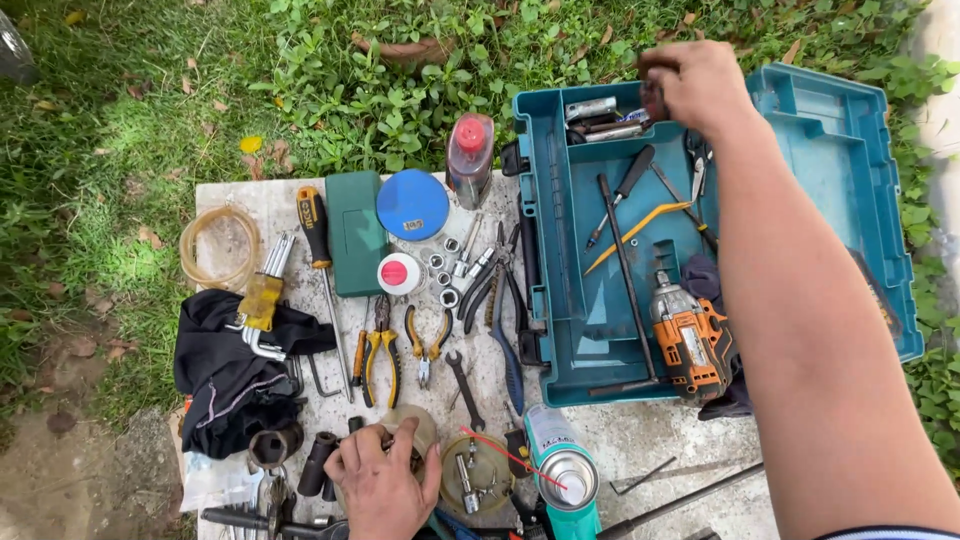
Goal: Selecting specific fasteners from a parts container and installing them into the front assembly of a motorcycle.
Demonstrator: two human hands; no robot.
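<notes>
My right hand (697,85) reaches into the far corner of the open teal plastic tool case (565,200), its fingers pinched together on a small dark piece (654,97) that I cannot make out clearly, just beside a cluster of silver metal sockets (598,115) in that corner. My left hand (383,482) lies low on the pale concrete slab (640,440), its fingers curled and closed over a round tan lid-like piece (418,425), just beside a black cylindrical socket (318,462). In the case lie an orange and grey cordless impact driver (690,340), a long black metal bar (625,270) and a black-handled screwdriver (622,195). On the slab, near my left hand, stand a teal spray can with a red straw (560,470), yellow-handled pliers (378,350) and a black cloth (225,370).
</notes>
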